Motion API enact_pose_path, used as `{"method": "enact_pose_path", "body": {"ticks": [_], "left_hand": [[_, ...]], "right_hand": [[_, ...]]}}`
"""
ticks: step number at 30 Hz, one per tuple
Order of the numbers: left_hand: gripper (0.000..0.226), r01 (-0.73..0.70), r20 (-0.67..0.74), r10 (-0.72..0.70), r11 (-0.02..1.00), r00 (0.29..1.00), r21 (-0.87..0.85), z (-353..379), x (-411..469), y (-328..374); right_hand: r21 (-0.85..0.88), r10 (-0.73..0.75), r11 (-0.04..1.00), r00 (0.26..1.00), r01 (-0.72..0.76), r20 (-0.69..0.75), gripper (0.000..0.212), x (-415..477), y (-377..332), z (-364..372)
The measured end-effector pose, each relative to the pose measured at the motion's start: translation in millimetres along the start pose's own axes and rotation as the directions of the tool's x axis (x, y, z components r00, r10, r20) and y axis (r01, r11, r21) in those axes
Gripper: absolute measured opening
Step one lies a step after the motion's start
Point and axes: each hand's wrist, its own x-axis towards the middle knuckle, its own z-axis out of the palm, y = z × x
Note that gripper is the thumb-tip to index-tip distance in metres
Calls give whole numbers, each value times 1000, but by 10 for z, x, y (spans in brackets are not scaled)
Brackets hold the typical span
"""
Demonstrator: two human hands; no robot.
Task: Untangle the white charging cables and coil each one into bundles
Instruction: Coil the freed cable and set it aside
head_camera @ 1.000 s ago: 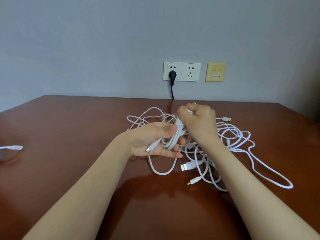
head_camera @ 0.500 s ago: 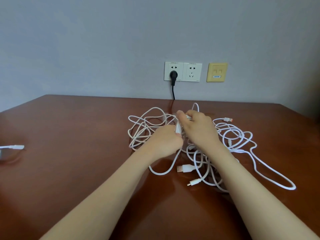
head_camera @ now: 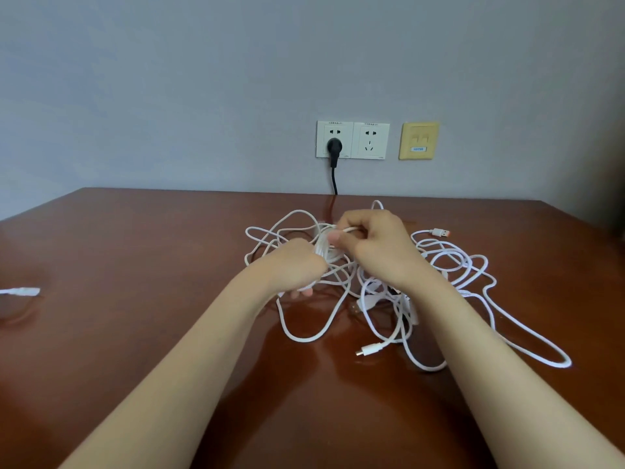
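Several white cables (head_camera: 446,262) lie knotted in a heap on the table (head_camera: 135,333), past its middle toward twelve o'clock. Part of one is gathered into a small bundle (head_camera: 324,250) held just above the heap. The left hand (head_camera: 297,269) has its fingers curled round that bundle, knuckles up. The right hand (head_camera: 372,245), at two o'clock of the left, pinches a strand between thumb and forefinger right at the bundle's top.

A second ago the left palm faced up, with a connector showing in it, and the right hand was a fist over the coil. Since then the left wrist has rolled over and the right has drawn its strand across. I judge that to be another turn going onto the first bundle, so coiling is under way while most of the heap remains tangled.

The large plug (head_camera: 358,308) at six o'clock of the hands has slid a little toward them. The small connector (head_camera: 368,350) below it and the orange-tipped one (head_camera: 439,232) at three o'clock have barely moved. Another cable end (head_camera: 23,292) still lies well apart at nine o'clock, and the wall sockets (head_camera: 370,140) sit at twelve.
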Motion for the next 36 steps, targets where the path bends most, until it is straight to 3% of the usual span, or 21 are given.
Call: {"method": "enact_pose_path", "body": {"ticks": [3, 11, 15, 16, 19, 23, 25, 27, 30, 32, 36], "left_hand": [[18, -9, 121, 8, 1000, 993, 6, 53, -17, 22], [28, -193, 295, 190, 981, 936, -18, -10, -133, 13], [30, -368, 366, 354, 929, 861, -34, 21, -211, 60], [30, -401, 367, 394, 914, 843, -60, 33, -217, 72], [30, -460, 313, 483, 875, 818, -148, 41, -220, 83], [36, -513, 142, 559, 816, 817, -266, -16, -232, 81], [35, -528, 59, 566, 797, 822, -295, -51, -245, 80], [30, -505, -28, 524, 805, 851, -312, -98, -234, 53], [24, -456, -162, 426, 830, 890, -322, -215, -163, -31], [22, -419, -189, 379, 867, 906, -270, -271, -139, -66], [30, -353, -199, 313, 912, 929, -210, -297, -127, -78]], "right_hand": [[22, -68, 997, 997, 67, 29, 29, 6, 39, 13], [120, -91, 990, 982, 72, 164, 21, 9, 63, -39], [294, 5, 948, 928, -123, 373, 8, 27, 137, -215], [348, 41, 914, 904, -206, 425, 5, 29, 170, -255], [527, 41, 764, 843, -372, 536, 26, 20, 248, -271], [720, 158, 461, 846, -519, 509, 17, 42, 268, -157], [753, 143, 401, 847, -522, 512, 19, 30, 236, -108], [699, 189, 510, 858, -501, 478, 8, 28, 187, -64], [493, 250, 773, 907, -398, 340, 27, 26, 96, 23], [362, 218, 891, 957, -274, 189, 33, 30, 25, 84], [-39, 65, 997, 997, -67, -50, 40, 17, -14, 125]]}}
